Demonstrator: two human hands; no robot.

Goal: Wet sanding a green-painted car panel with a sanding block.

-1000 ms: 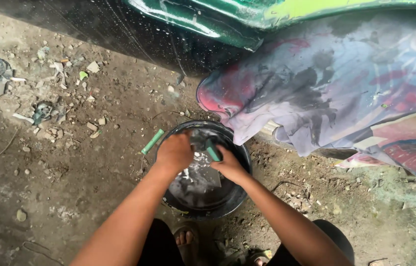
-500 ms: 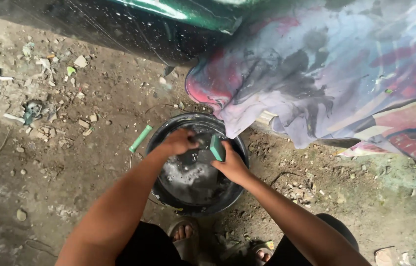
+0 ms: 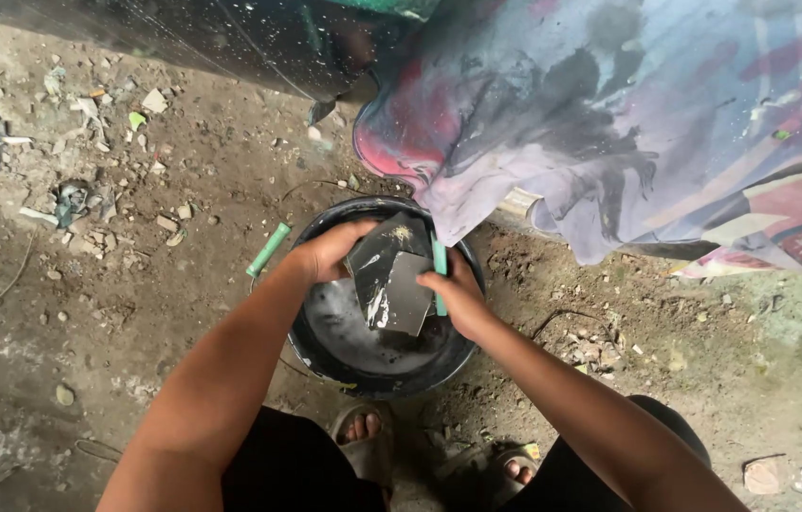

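Crouching over a black bucket, the person has both hands at its rim. The left hand is curled over the near-left corner of a dark, wet, folded sheet, fingers closed on its edge. The right hand grips the sheet's right side, and a pale green strip stands upright between its fingers and the sheet; whether that strip is a separate block or a part of the sheet is hard to tell from this angle. The sheet is lifted above the water and tilted, its lower corner hanging toward the middle of the bucket. Greyish, foamy water fills the bottom of the bucket.

The bucket stands on a bare dirt floor. A green handle grip sticks out just beyond the bucket's left rim. Far and to the right, a stained cloth in purple, red and grey drapes over something and hangs down to touch the bucket's far rim. A dark, glossy, spattered surface runs along the far edge. Scraps of debris and small stones lie scattered on the far left of the floor. Near the bottom, the person's toes in sandals show just in front of the bucket.
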